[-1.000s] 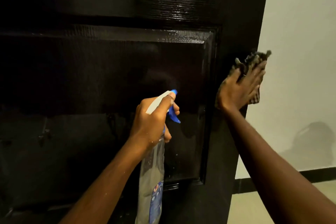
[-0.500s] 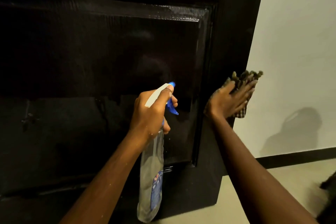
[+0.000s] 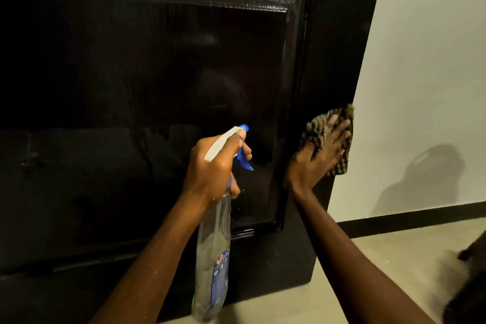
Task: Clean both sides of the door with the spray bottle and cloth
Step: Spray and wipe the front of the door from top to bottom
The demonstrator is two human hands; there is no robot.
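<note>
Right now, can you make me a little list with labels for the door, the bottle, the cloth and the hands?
door: dark, shiny, with a sunken panel
spray bottle: clear, blue trigger, nozzle toward the door
left hand: grips the spray bottle at its neck
cloth: checked, flat against the door's right edge
right hand: presses the cloth with straight fingers
wall: pale, right of the door

I am looking at a shiny black door. I am seeing a brown checked cloth, a clear spray bottle with a blue and white top, and a white wall.
</note>
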